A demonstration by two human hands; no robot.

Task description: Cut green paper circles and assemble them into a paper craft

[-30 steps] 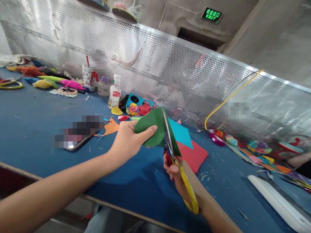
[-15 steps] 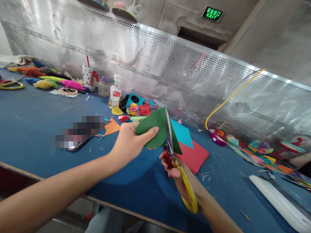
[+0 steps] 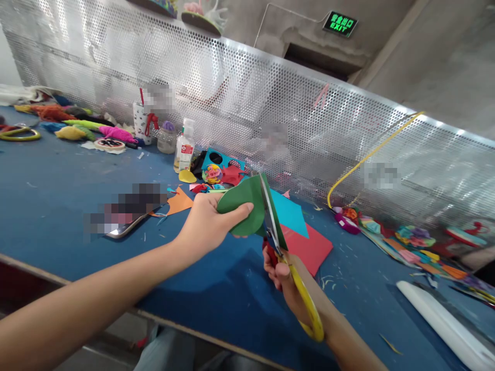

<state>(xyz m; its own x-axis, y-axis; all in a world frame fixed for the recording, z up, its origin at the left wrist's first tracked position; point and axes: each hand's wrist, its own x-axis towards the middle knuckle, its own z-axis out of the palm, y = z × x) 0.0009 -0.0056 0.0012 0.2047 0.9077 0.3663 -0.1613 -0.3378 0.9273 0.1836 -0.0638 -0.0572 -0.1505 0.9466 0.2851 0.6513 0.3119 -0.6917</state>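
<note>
Blue bench fills the view, a perforated metal screen running along its far edge. At twelve o'clock from the hands, red paper lies flat under a teal sheet. Up above the bench, the green paper sits pinched in the left hand, thumb clamped on top. At five o'clock from it, the right hand grips the yellow-handled scissors, blades running up across the green paper's right edge. A glue bottle stands at eleven o'clock, by the screen.
</note>
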